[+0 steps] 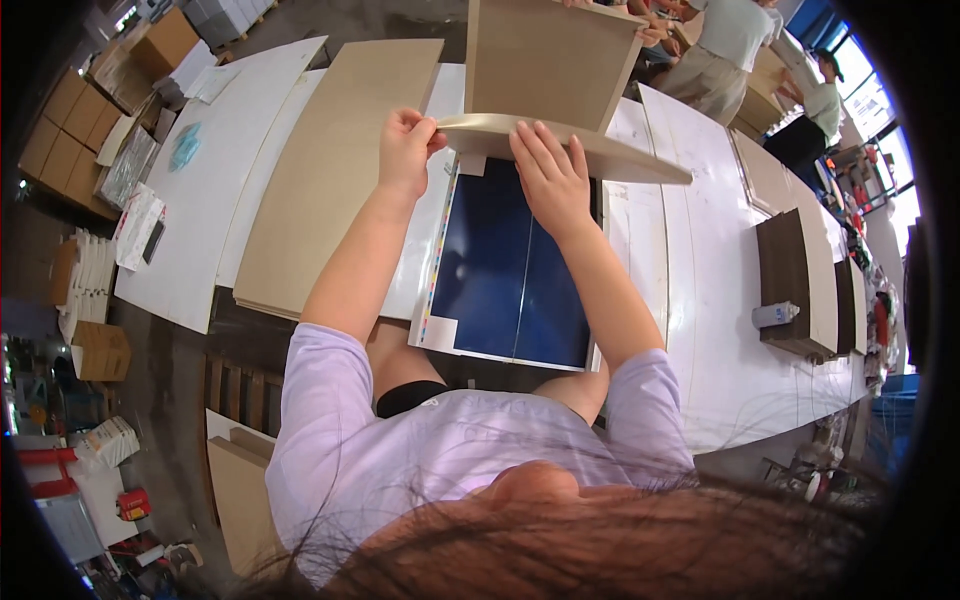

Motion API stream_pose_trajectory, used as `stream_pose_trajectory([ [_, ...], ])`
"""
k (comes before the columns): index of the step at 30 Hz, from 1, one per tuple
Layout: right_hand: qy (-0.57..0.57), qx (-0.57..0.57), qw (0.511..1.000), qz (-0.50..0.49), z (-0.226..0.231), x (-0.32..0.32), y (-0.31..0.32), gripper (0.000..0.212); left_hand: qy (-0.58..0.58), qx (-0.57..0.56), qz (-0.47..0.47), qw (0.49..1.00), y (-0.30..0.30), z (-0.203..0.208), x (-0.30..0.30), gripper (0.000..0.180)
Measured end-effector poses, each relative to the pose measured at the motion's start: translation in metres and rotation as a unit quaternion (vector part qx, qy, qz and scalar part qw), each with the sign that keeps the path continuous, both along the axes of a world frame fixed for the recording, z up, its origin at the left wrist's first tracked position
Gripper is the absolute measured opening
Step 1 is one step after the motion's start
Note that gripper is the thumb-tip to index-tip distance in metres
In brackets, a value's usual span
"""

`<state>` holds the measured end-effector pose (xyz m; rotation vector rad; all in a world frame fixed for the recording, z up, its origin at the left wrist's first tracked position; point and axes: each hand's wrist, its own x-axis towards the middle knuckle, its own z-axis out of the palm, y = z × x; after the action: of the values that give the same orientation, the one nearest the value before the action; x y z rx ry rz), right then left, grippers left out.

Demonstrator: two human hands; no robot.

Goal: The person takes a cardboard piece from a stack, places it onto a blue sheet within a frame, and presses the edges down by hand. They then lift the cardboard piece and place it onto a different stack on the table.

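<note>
My left hand (405, 158) pinches the left end of a grey-beige cardboard sheet (630, 160), which is raised and tilted so that its long edge shows. Against the same sheet lies my right hand (552, 180), fingers stretched out flat and the thumb hidden. Below both hands a dark blue printed sheet (480, 265) with a white border and small colour marks along its left side rests on the table in front of me. The contact between the cardboard's lower edge and the blue sheet cannot be made out.
Just beyond stands a larger cardboard panel (550, 65), with another person's hand (655, 28) at its upper right. A cardboard stack (340, 180) lies left. On the right table (700, 330), dark-sided board stacks (795, 280) stand beside a can (775, 315). Co-workers (725, 60) are at the far right.
</note>
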<state>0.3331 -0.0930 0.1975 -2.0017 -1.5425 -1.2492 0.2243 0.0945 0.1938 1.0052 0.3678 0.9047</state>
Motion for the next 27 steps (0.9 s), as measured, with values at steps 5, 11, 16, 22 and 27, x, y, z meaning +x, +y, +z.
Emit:
stream_pose_trajectory([
  [5, 0.039, 0.108, 0.990, 0.079, 0.020, 0.020, 0.037, 0.019, 0.009, 0.188, 0.038, 0.981, 0.006, 0.002, 0.004, 0.008],
  [11, 0.091, 0.066, 0.992, 0.064, 0.027, 0.024, 0.046, 0.015, 0.080, 0.433, 0.030, 0.897, 0.026, 0.010, 0.000, 0.008],
  [16, 0.087, 0.072, 0.992, 0.054, 0.031, 0.025, 0.049, 0.015, 0.138, 0.393, -0.005, 0.909, 0.037, 0.012, 0.007, 0.020],
  [22, 0.096, 0.073, 0.992, 0.028, 0.027, 0.025, 0.046, 0.012, 0.060, 0.724, 0.386, 0.568, 0.008, 0.042, 0.018, 0.022],
  [27, -0.008, 0.084, 0.995, 0.049, 0.009, 0.050, 0.030, 0.029, 0.092, 0.741, 0.148, 0.648, 0.003, 0.035, 0.031, 0.017],
])
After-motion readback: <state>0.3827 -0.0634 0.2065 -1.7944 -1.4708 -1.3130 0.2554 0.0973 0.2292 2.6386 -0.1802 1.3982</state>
